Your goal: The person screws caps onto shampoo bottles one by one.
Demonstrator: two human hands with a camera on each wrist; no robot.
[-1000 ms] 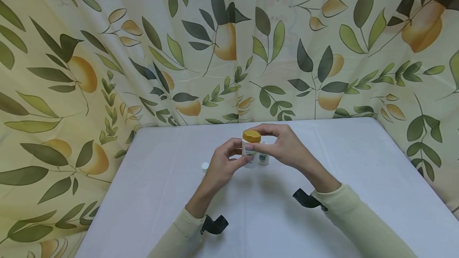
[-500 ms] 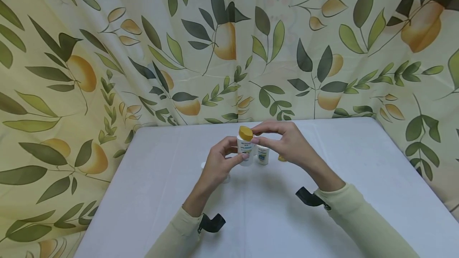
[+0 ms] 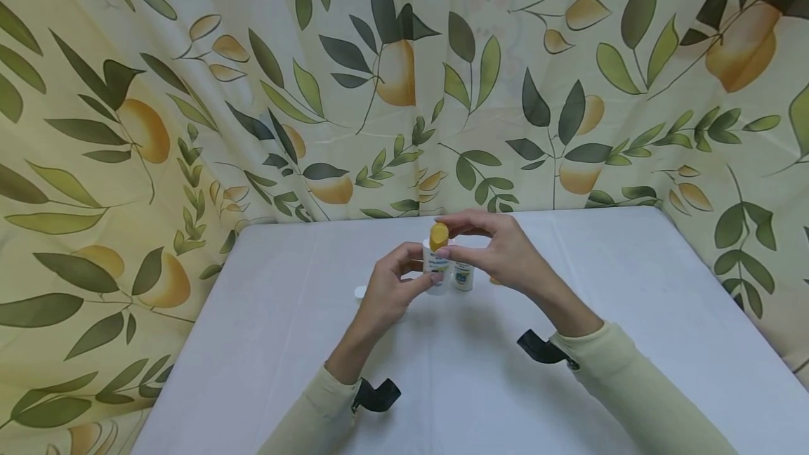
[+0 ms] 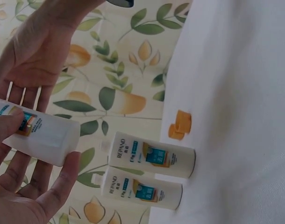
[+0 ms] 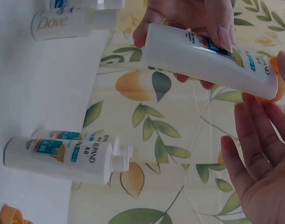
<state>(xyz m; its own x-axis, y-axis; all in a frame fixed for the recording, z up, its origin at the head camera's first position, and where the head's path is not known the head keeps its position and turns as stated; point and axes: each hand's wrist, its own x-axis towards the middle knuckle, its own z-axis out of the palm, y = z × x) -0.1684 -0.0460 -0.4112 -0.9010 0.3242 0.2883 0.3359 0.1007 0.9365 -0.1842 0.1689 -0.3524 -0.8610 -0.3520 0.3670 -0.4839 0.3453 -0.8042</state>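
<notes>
My left hand (image 3: 393, 286) grips a white lotion bottle (image 3: 436, 269), held up above the table. In the left wrist view the bottle (image 4: 49, 140) lies between thumb and fingers, its neck end out of frame. My right hand (image 3: 508, 255) pinches the orange flip-top cap (image 3: 439, 236) at the bottle's top, thumb on one side and fingers on the other. The right wrist view has the cap (image 5: 274, 88) at the bottle's neck end, partly behind fingers; how tightly it sits cannot be seen. Two similar uncapped bottles (image 4: 154, 156) stand on the table beyond.
Loose orange caps (image 4: 182, 122) lie beside the standing bottles. A Dove bottle (image 5: 63, 23) stands with another bottle at the table's left; its white cap (image 3: 361, 293) shows past my left hand. A patterned curtain (image 3: 316, 90) hangs behind the white table (image 3: 265, 343).
The cap has turned at the bottle's top, its narrower side now facing me. My right hand drew slightly right, then came back onto the cap. The left hand keeps its grip.
</notes>
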